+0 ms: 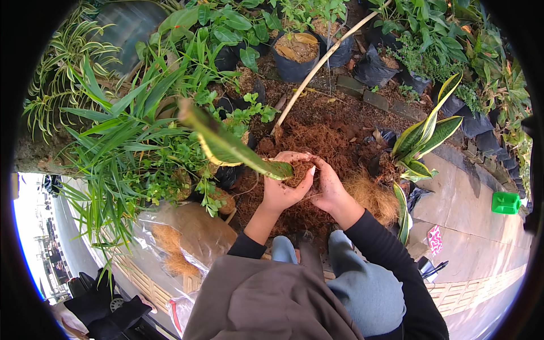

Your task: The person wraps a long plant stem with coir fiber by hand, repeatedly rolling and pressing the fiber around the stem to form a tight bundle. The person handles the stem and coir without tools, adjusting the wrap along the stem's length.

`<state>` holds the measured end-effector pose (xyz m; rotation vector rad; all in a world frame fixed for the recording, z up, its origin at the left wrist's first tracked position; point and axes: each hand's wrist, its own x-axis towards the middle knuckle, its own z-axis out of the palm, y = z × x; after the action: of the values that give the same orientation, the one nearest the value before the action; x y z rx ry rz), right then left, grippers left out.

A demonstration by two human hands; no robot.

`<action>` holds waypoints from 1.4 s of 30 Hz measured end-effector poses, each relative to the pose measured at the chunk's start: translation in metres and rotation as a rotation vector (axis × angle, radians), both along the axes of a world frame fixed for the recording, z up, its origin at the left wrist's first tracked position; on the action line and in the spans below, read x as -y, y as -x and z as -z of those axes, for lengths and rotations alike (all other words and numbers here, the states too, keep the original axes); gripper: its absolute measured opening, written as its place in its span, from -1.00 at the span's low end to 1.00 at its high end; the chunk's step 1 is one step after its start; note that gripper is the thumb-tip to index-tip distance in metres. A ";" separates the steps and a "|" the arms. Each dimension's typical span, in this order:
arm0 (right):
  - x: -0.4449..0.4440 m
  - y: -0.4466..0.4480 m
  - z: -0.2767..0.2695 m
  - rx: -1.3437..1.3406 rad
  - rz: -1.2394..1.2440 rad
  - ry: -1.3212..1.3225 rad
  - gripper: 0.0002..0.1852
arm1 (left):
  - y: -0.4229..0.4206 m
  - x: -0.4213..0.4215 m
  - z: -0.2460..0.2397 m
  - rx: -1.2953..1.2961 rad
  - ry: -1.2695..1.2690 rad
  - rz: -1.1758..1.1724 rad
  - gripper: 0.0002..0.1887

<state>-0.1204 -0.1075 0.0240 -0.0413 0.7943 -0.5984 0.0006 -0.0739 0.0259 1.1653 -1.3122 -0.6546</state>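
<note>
My left hand (281, 193) and my right hand (331, 189) are cupped together around a ball of brown fibrous potting medium (299, 173). A snake plant leaf (238, 151) with yellow edges rises from the ball and leans to the left, its tip near the camera and blurred. Both hands have brown bits stuck to them. Beneath them spreads a heap of reddish-brown coir (310, 136). Right of my right hand lies a tuft of pale coconut fibre (369, 195). Beyond it another snake plant (423, 136) stands tilted, with a separate variegated leaf (402, 210) below it.
A long wooden stick (323, 61) slants across the bed above my hands. Black plant bags (295, 63) line the back. Leafy plants (140, 131) crowd the left, above a clear plastic bag (199, 225) with fibre. A green plastic container (505, 202) stands on the pavement at right.
</note>
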 end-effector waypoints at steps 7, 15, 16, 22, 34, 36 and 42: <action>0.000 -0.006 -0.017 -0.064 0.111 -0.107 -0.70 | -0.001 0.003 0.006 -0.098 -0.071 0.101 -0.82; 0.000 0.004 0.000 0.149 0.030 -0.118 -0.64 | 0.001 -0.001 0.003 -0.121 -0.082 -0.016 -0.90; -0.003 0.005 0.005 0.146 0.123 -0.130 -0.67 | 0.002 0.000 0.001 -0.164 -0.079 -0.044 -0.90; -0.013 0.010 0.024 -0.052 -0.022 0.084 -0.79 | 0.004 0.002 -0.003 -0.277 -0.092 -0.116 -0.87; -0.017 0.011 -0.001 0.049 0.014 0.102 -0.45 | 0.007 0.003 0.001 -0.119 -0.028 -0.146 -0.88; -0.018 0.009 -0.007 0.008 -0.011 0.166 -0.46 | 0.007 0.003 0.003 -0.140 -0.029 -0.149 -0.88; -0.020 0.008 -0.011 -0.013 -0.071 0.220 -0.49 | 0.008 0.001 0.009 -0.124 -0.024 -0.144 -0.88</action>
<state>-0.1285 -0.0873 0.0354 -0.2739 0.7338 -0.6165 -0.0078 -0.0748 0.0173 1.2073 -1.1078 -0.6291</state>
